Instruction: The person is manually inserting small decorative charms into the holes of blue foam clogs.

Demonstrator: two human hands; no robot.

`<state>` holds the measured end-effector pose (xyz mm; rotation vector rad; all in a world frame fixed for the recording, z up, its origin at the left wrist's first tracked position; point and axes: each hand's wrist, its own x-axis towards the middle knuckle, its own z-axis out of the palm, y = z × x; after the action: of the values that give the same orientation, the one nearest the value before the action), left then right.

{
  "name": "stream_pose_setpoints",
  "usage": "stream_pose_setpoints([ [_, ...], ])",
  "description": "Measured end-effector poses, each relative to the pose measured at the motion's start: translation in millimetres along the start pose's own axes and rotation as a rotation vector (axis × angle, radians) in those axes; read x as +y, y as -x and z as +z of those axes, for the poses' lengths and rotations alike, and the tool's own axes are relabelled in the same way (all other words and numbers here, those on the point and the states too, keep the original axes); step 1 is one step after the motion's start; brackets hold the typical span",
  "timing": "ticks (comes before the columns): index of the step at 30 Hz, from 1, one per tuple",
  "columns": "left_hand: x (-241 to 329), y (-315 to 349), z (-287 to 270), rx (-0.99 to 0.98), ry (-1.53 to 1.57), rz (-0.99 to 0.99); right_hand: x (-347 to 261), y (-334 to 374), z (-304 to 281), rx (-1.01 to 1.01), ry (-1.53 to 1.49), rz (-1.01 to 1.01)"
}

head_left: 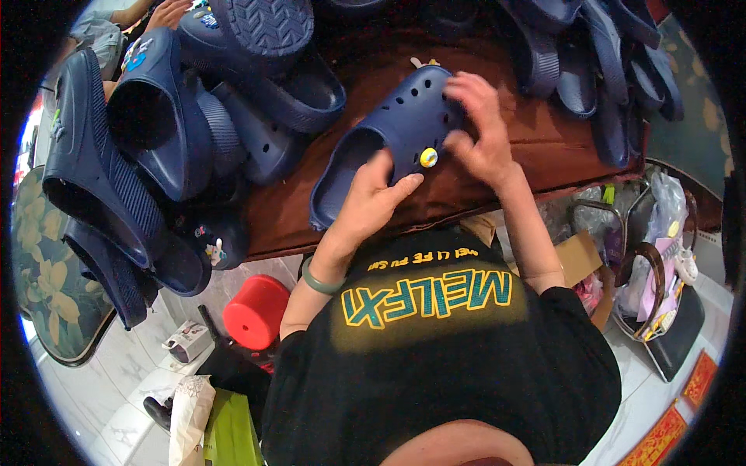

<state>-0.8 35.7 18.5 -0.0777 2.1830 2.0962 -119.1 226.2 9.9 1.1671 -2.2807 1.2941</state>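
A navy clog (400, 113) with round holes lies tilted on the brown cloth in front of me, its toe pointing away to the right. One round yellow, white and blue charm (428, 158) sits on its upper, and a pale charm (424, 63) shows at the toe. My left hand (373, 200) grips the clog by the edge of its foot opening, fingers inside and thumb outside near the round charm. A bracelet circles that wrist. At the clog's right side is my right hand (483, 128), thumb and fingers apart, the fingertips blurred over the toe's edge.
Navy clogs (159, 116) are piled at the left, and more navy clogs (579, 78) at the right of the brown cloth (536, 147). Below are a red stool (255, 311), a green bag (231, 427) and a basket (649, 299) of plastic-wrapped items. Another person's hand (165, 15) shows at upper left.
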Motion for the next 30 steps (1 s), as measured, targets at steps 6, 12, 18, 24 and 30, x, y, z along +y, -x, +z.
stream_pose_setpoints([
  [6, 11, -3, -4, -0.008, 0.078, -0.154, -21, 8, 17, -0.278, 0.325, -0.111],
  [12, 7, -2, -5, -0.001, 0.09, -0.155, -18, 17, 27, -0.179, 0.287, -0.172],
  [18, 13, -2, -1, 0.035, 0.166, -0.159, -20, 16, 31, -0.103, 0.244, -0.205],
  [24, 4, -1, -4, 0.01, 0.065, -0.123, -20, 15, 32, -0.063, 0.207, -0.219],
  [30, 5, 1, -2, -0.009, 0.03, -0.12, -20, 15, 30, -0.039, 0.178, -0.24],
])
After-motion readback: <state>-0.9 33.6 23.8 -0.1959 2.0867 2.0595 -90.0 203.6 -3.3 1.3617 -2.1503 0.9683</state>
